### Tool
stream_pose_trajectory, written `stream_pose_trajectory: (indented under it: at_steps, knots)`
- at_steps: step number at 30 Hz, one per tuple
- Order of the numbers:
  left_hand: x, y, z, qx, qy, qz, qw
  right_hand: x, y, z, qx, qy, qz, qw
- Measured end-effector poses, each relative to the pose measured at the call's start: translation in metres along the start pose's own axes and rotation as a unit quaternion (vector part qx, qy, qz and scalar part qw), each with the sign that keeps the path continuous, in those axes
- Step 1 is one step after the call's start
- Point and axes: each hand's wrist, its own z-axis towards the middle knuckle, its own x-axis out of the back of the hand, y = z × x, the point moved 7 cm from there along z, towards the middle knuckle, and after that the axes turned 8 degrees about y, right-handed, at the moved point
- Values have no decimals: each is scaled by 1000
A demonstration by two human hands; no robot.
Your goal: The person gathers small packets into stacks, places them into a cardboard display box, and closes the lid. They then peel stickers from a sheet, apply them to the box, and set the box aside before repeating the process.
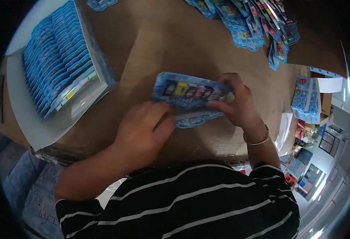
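Hands (143, 131) (236, 101) curled, gripping blue packet (189, 93)

Head view, steeply down, near table (175, 51)

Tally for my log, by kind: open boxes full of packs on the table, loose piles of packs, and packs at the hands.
Open box full of packs: 1
Loose pile of packs: 1
Packs at the hands: 2, the held pack in the right hand with the left hand at its edge, and a lower pack beneath
Total: 4
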Motion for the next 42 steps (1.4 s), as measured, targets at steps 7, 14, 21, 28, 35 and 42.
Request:
stream_pose_trajectory:
  at_steps: [7, 14, 21, 28, 35, 42]
  knots:
    - [-9, 0, -2, -45, -84, -53, 994, 61, 18, 37, 8, 62, 215, 975]
    - [-3, 2, 1, -55, -30, -53, 997, 86, -57, 42, 137, 22, -53, 989]
    - [7, -14, 10, 109, 56, -43, 991, -29, -76, 26, 48, -200, 137, 969]
    - [-12, -16, 4, 26, -76, -80, 994, 23, 144, 58, -322, 117, 595, 727]
    - [-15, -13, 6, 27, -68, -108, 992, 32, 146, 78, -272, 203, 619, 709]
    - [-12, -15, 6, 33, -37, -80, 996, 47, 69, -22, -124, 230, 166, 951]
